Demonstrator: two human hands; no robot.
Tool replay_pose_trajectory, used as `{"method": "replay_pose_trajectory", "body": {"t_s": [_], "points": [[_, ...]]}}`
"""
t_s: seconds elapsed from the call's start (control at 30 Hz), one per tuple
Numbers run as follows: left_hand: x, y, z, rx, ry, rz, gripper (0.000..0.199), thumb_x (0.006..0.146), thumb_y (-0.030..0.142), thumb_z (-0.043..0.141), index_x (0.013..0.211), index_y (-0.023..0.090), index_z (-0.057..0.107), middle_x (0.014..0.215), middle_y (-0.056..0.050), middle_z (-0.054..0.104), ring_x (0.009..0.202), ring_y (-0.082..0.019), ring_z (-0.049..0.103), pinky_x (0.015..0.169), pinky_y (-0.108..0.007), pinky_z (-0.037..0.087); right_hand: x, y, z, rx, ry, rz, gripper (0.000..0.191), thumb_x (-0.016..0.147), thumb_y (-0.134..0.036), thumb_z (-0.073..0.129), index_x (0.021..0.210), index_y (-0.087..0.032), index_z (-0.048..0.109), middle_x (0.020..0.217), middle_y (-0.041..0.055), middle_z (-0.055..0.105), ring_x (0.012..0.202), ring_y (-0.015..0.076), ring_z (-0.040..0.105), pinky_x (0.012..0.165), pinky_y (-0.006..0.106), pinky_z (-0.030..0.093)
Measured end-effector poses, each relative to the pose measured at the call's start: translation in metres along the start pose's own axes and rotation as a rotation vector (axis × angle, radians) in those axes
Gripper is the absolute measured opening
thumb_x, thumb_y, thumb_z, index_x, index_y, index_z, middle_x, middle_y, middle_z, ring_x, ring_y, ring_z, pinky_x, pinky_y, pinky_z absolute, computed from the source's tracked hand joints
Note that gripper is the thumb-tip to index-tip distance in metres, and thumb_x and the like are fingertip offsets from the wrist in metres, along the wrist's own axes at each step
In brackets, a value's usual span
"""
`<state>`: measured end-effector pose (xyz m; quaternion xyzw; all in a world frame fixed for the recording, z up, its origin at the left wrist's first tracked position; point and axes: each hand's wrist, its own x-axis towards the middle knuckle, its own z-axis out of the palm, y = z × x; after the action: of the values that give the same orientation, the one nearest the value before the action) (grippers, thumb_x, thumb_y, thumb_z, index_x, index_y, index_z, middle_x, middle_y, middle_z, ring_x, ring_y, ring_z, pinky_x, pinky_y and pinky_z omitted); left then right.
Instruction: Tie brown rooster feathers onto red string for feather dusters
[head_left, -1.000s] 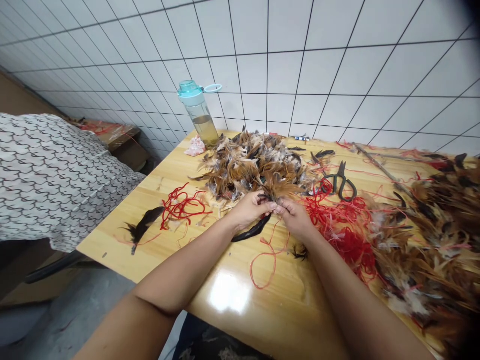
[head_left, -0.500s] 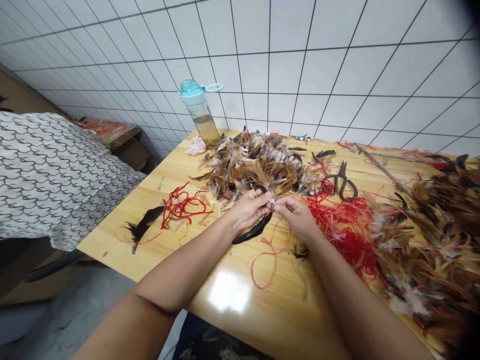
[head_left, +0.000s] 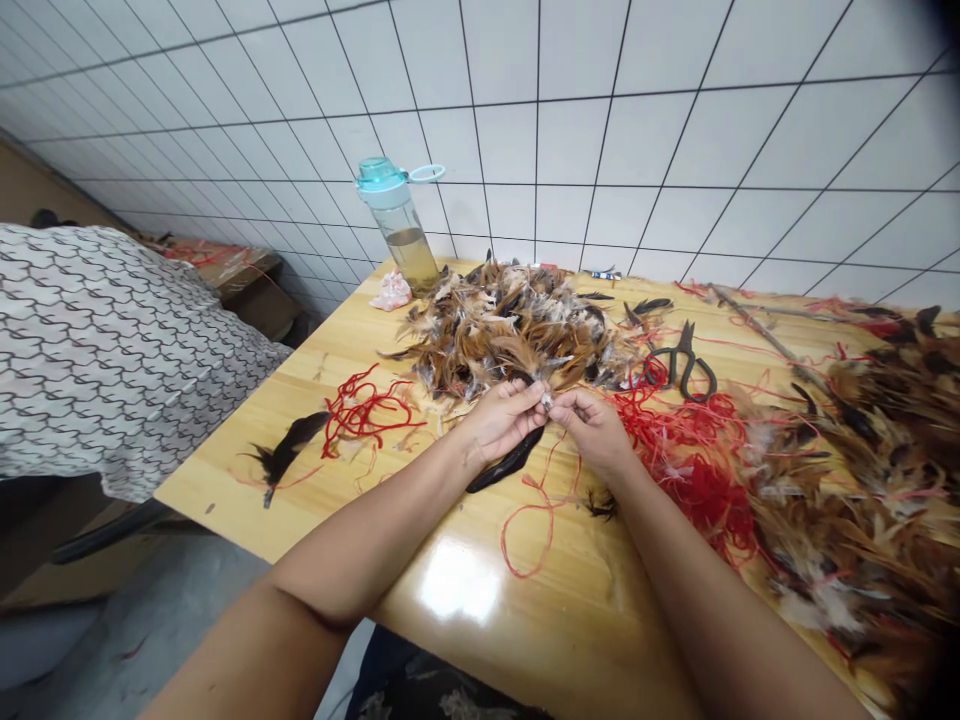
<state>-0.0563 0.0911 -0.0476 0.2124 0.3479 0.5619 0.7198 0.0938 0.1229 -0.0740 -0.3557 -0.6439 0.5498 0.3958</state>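
Note:
My left hand (head_left: 501, 420) is closed on the base of a small feather bunch (head_left: 525, 358), whose brown tips fan out above the fingers. Against it, my right hand (head_left: 589, 425) pinches at the same whitish base, and the fingertips of both hands almost meet. A long black feather (head_left: 508, 466) curves out below my left hand. From near my right fingers a thin red thread (head_left: 504, 540) hangs down and loops on the table. Just behind the hands lies a big heap of brown and grey feathers (head_left: 469, 330).
Black scissors (head_left: 686, 365) and tangled red thread (head_left: 705, 490) lie right of my hands, with more feathers (head_left: 892, 480) beyond. A bottle (head_left: 409, 235) stands at the back left. Further left are red strings (head_left: 367, 410), a black feather (head_left: 289, 450) and a person's patterned clothing (head_left: 127, 350).
Both hands stay nearly in place. The fingers and the feather bunch between them have shifted very slightly.

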Motion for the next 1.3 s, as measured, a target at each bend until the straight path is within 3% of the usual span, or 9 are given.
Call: {"method": "replay_pose_trajectory", "body": {"t_s": [0.3,0.67,0.87,1.07,1.3], "points": [[0.000,-0.007,0.001,-0.067,-0.010,0.008,0.025,0.065,0.019,0.084,0.070,0.008,0.062,0.069,-0.002,0.063,0.066,-0.008,0.060,0.063,-0.019,0.049,-0.001,-0.001,0.004,0.026,0.030,0.024,0.026,0.072,-0.044,0.068,0.074,-0.023,0.052,0.064,-0.0020,0.056,0.060,0.0130,0.049,0.058,0.027,0.040],[-0.001,0.000,-0.002,0.068,-0.019,-0.013,0.033,0.061,0.024,0.086,0.067,0.010,0.057,0.066,-0.001,0.063,0.059,-0.005,0.056,0.059,-0.018,0.045,-0.001,0.001,0.003,-0.032,0.003,0.006,0.027,0.076,-0.047,0.065,0.074,-0.022,0.058,0.070,0.0008,0.064,0.068,0.0156,0.057,0.069,0.030,0.047],[0.000,0.007,-0.003,0.338,0.049,0.162,0.038,0.055,0.032,0.088,0.072,0.010,0.061,0.067,0.001,0.064,0.062,-0.007,0.056,0.063,-0.021,0.042,-0.001,-0.006,-0.004,-0.027,-0.047,0.001,0.027,0.079,-0.048,0.063,0.088,-0.023,0.069,0.087,0.0030,0.073,0.083,0.0195,0.065,0.079,0.034,0.051],[0.000,0.012,0.000,0.611,-0.101,0.296,0.037,0.058,0.031,0.086,0.083,0.011,0.067,0.083,-0.002,0.066,0.079,-0.012,0.058,0.078,-0.026,0.043,0.000,-0.005,-0.010,-0.144,-0.184,0.013,0.025,0.077,-0.045,0.066,0.085,-0.023,0.074,0.091,0.0048,0.075,0.089,0.0249,0.067,0.088,0.041,0.051],[0.001,0.009,-0.005,0.559,-0.154,0.193,0.042,0.059,0.039,0.084,0.081,0.010,0.064,0.075,-0.001,0.062,0.070,-0.010,0.054,0.071,-0.026,0.043,-0.001,-0.004,-0.013,-0.213,-0.195,-0.022,0.029,0.080,-0.048,0.060,0.077,-0.021,0.072,0.081,0.0052,0.070,0.083,0.0229,0.065,0.082,0.038,0.050]]}}
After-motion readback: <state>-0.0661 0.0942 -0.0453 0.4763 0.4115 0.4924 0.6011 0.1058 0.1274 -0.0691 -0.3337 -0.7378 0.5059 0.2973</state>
